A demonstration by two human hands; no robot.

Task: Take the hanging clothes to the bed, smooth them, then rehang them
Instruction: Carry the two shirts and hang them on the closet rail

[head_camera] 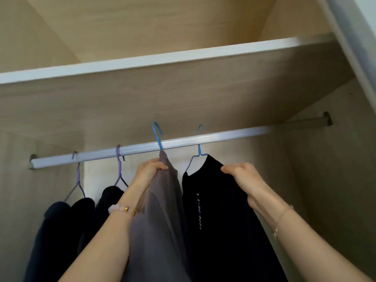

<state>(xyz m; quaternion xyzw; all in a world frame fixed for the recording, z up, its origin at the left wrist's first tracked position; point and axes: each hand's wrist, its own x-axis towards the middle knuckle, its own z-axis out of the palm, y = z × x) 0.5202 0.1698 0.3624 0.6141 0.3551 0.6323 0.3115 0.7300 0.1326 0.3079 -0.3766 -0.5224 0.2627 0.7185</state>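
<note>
Gripping the grey garment near its hanger, the left hand curls tight; the right hand pinches the black top.

Your left hand is gripping a grey garment of smooth, matt cloth; your right hand is gripping a black garment of matt cloth. Across mid-frame, the ribbed metal rail is showing a satin sheen, the blue hangers looking like coated wire. Matt wood-grain wardrobe panels are surrounding them.
</note>
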